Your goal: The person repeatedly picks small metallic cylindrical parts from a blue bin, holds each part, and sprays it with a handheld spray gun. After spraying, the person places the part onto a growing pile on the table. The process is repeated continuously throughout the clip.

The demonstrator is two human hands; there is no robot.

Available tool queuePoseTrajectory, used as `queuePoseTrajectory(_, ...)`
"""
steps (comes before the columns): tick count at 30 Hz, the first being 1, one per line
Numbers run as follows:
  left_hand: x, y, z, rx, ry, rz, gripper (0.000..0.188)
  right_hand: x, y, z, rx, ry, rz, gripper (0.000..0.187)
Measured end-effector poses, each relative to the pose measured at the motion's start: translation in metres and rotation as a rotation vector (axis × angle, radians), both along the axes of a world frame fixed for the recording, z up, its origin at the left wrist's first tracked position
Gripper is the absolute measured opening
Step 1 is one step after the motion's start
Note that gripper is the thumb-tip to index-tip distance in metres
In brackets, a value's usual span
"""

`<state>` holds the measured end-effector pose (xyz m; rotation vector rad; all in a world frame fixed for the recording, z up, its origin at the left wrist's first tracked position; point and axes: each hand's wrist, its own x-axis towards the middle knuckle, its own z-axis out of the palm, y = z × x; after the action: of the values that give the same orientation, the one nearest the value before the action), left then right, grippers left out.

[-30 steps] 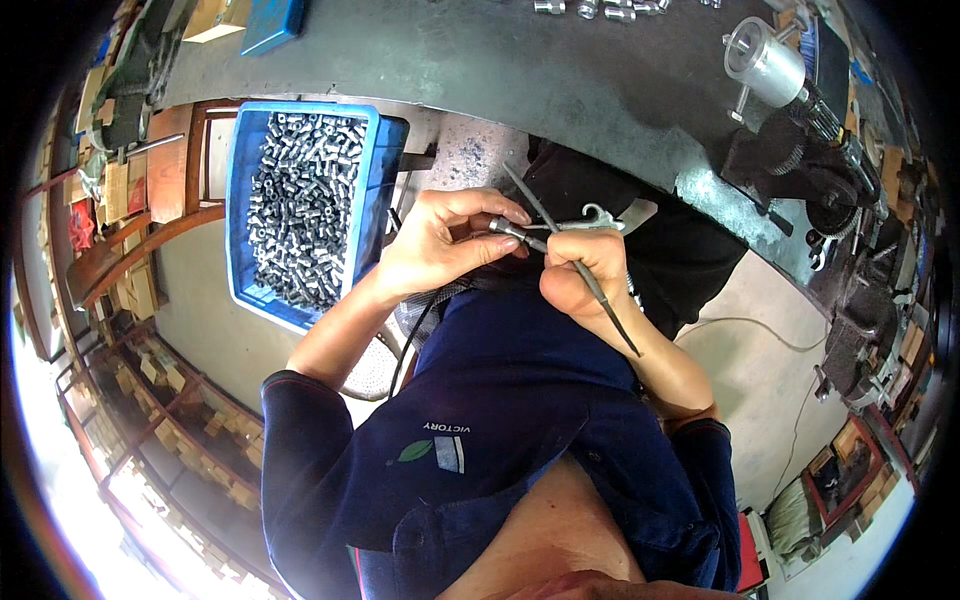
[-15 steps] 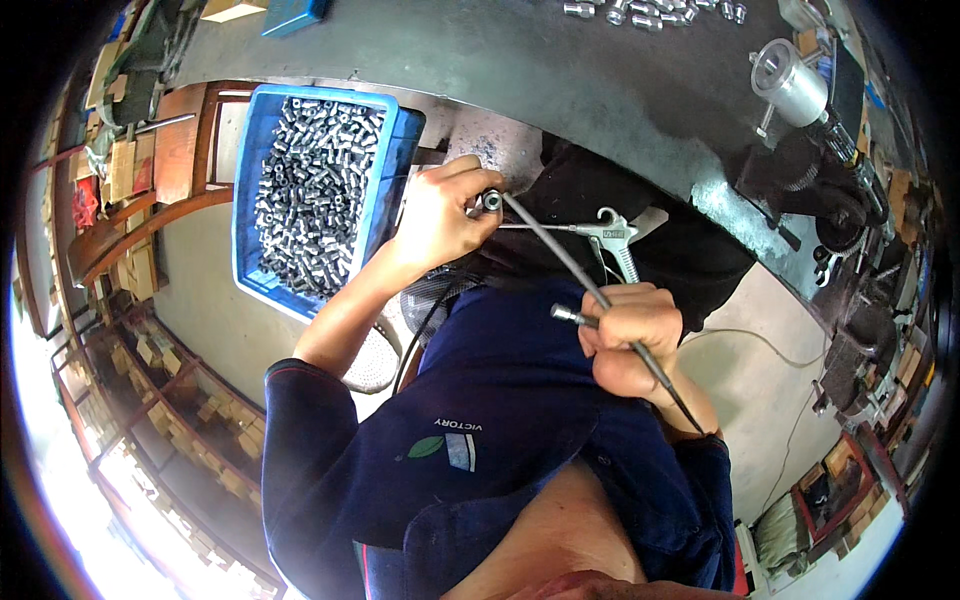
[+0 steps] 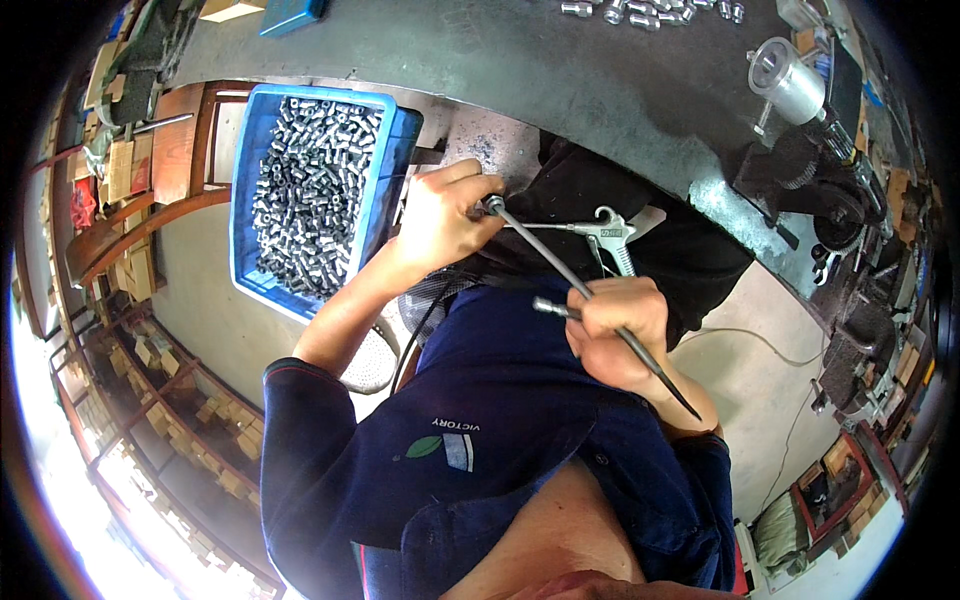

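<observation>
My left hand [image 3: 448, 218] is closed around a small metal fitting [image 3: 491, 204], whose end shows at the thumb. The far tip of a long, thin grey metal rod [image 3: 545, 245] meets that end; whether it is inside the bore I cannot tell. My right hand [image 3: 622, 325] grips the rod, and its tapered near end sticks out past the wrist. A second small metal piece [image 3: 550, 306] juts from the left side of my right fist. Beyond that fist a silver air blow gun [image 3: 610, 237] lies over my lap, its nozzle pointing left.
A blue crate [image 3: 240, 200] full of small metal fittings [image 3: 310, 195] stands left of my left hand. Across the top runs a dark workbench [image 3: 450, 60] with several shiny fittings [image 3: 655, 14]. A silver cylinder tool [image 3: 788, 82] and a vise-like machine [image 3: 835, 215] are at right.
The rod's tip has come up to the fitting in my left hand. My right hand has moved slightly left and away from me. The left hand has barely moved.
</observation>
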<state>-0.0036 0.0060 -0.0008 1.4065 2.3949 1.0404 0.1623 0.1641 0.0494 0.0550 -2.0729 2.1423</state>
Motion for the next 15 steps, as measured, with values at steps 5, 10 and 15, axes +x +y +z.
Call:
queuePoseTrajectory(5, 0.012, 0.016, 0.000, 0.038, 0.045, -0.118, 0.034, -0.024, -0.006, -0.030, 0.104, -0.108, -0.005, 0.028)
queuePoseTrajectory(10, -0.006, 0.014, -0.005, -0.018, 0.028, -0.054, 0.029, -0.023, 0.002, -0.027, 0.260, 0.073, -0.016, 0.029)
queuePoseTrajectory(15, -0.048, 0.018, 0.001, 0.081, 0.191, 0.017, 0.023, -0.006, 0.002, -0.011, 0.300, 0.197, -0.172, 0.022)
